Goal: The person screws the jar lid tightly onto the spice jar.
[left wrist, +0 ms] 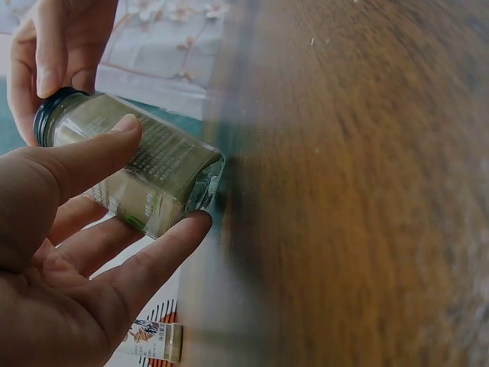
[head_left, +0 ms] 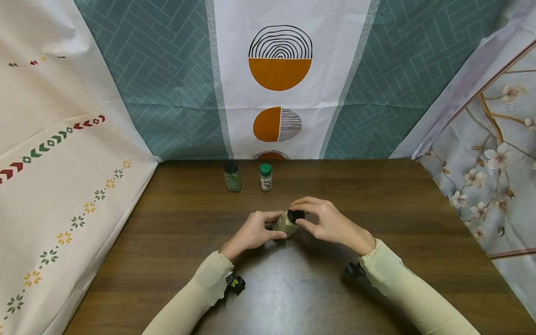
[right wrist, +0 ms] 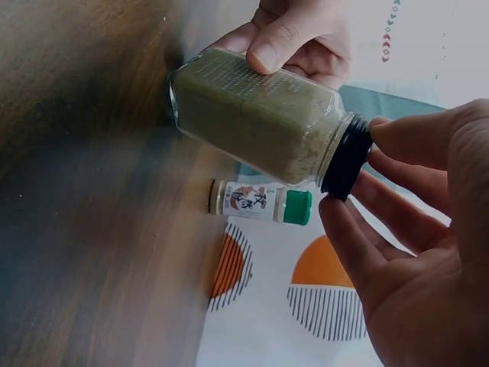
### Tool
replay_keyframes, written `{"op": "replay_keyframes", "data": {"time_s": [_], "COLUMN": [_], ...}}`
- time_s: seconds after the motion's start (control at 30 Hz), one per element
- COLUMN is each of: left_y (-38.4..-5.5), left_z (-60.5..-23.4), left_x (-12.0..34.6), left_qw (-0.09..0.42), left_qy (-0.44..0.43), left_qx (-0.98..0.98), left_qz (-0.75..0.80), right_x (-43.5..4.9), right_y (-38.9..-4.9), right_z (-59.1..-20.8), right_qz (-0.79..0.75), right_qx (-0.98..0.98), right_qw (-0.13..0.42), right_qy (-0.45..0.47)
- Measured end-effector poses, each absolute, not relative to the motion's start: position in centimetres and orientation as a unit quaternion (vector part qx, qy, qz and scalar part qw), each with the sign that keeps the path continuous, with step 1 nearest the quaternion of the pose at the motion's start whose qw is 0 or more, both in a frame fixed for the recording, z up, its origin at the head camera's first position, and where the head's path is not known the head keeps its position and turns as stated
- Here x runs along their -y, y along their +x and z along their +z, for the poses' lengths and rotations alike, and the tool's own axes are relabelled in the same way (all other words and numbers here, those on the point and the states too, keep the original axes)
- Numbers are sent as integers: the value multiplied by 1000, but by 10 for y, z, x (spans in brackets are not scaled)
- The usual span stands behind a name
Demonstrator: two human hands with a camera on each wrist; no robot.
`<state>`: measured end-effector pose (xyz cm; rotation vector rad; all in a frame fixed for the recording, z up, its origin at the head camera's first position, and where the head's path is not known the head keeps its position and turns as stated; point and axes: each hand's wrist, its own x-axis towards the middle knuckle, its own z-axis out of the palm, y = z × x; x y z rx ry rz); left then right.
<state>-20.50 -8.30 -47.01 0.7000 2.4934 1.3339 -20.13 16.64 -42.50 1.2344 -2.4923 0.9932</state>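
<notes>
A square glass spice jar (head_left: 286, 225) of greenish-tan powder, with printed sides, leans to the right just over the table. My left hand (head_left: 256, 230) grips the jar's glass body, thumb on one side and fingers beneath, as the left wrist view shows. At the other end, the thumb and fingertips of my right hand (head_left: 331, 221) pinch the black lid (right wrist: 348, 157). The lid sits on the jar's neck. In the right wrist view, powder fills most of the glass.
Toward the back of the wooden table (head_left: 184, 223) stand a black-lidded jar of green flakes (head_left: 233, 180) and a small green-capped shaker (head_left: 265, 178). A patterned curtain (head_left: 176, 93) hangs behind the table's far edge. Printed cloths hang at both sides.
</notes>
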Motion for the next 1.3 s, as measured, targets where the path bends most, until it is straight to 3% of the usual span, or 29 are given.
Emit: {"op": "replay_keyframes", "data": {"time_s": [1.3], "left_y": [-206], "left_z": [-469], "left_x": [84], "left_qw": [120], "left_qy": [239], "left_qx": [-852], "left_qz": [450], "right_x": [-166], "right_y": [-201], "right_z": [-419], "right_qz": [336], "right_qx": [861], "right_qw": [79], "right_qy": [374]}}
